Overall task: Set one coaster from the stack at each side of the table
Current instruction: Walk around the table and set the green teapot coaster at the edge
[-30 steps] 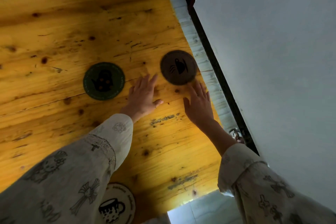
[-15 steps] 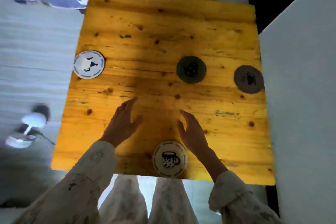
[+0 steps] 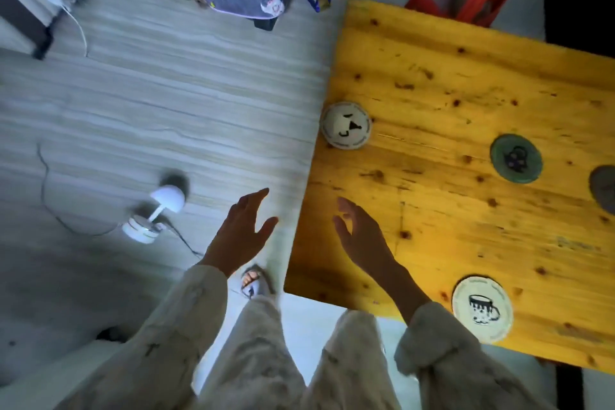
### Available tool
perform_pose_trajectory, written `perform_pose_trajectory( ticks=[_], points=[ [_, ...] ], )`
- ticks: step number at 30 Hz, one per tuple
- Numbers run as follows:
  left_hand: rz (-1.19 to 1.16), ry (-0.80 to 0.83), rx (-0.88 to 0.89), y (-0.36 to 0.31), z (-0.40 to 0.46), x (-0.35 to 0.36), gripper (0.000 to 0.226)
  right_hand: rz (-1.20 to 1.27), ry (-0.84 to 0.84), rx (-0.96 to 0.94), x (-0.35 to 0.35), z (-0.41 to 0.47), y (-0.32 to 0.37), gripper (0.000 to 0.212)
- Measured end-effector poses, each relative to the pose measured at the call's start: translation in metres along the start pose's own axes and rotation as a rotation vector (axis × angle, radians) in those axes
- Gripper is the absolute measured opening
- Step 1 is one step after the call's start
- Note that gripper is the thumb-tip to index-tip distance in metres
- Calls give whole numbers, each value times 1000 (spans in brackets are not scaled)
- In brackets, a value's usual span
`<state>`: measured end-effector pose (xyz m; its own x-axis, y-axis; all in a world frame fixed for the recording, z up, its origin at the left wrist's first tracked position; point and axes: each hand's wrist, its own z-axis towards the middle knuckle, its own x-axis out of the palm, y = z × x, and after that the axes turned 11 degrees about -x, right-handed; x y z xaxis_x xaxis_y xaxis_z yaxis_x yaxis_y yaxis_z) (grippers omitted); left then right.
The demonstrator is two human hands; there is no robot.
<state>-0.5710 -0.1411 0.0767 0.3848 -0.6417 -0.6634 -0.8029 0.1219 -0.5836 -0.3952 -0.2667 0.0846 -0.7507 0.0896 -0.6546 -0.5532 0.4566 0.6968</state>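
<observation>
Since half a second ago the view has swung to the left: the yellow knotty wooden table [image 3: 466,210] now fills only the right part of the picture, and the left hand [image 3: 241,231], which was over the wood, now hangs over the pale striped floor [image 3: 149,110] beside the table's left edge. The right hand [image 3: 361,235] is over the near-left corner of the table.

Both hands are open, with the fingers [image 3: 346,206] spread loosely, and they hold nothing.

Four coasters are visible. A white round coaster with a black mark [image 3: 346,125] lies at the left edge, a white round coaster with a cup drawing [image 3: 482,309] at the near edge, and a grey round coaster [image 3: 604,189], cut off by the picture border, toward the right. The far edge has no coaster. The dark green round coaster with a teapot drawing [image 3: 516,158] lies more toward the middle, just beside the grey one, so I judge it is the one that must go to the far side.

From the right hand the green coaster lies at about 2 o'clock, well apart. From the left hand it is farther, and the table edge lies between. So the right hand is the nearer one for the reach. The coaster is round and flat, so its direction does not matter for the grip.

A small white mushroom-shaped lamp [image 3: 156,216] stands on the floor at about 9 o'clock from the left hand.
</observation>
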Motion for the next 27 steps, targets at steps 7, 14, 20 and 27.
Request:
perform_pose_trajectory(
  ticks=[7,14,20,27],
  points=[
    [30,-36,-11,50,44,-92,56,116,1,-24,45,70,80,43],
    [100,22,72,38,117,-124,53,142,-112,-3,45,139,93,41],
    [165,119,208,-14,208,-152,52,149,-251,75,11,200,98,41],
    [199,146,339,-90,313,-210,51,178,-358,141,-53,289,126,39]
  ],
)
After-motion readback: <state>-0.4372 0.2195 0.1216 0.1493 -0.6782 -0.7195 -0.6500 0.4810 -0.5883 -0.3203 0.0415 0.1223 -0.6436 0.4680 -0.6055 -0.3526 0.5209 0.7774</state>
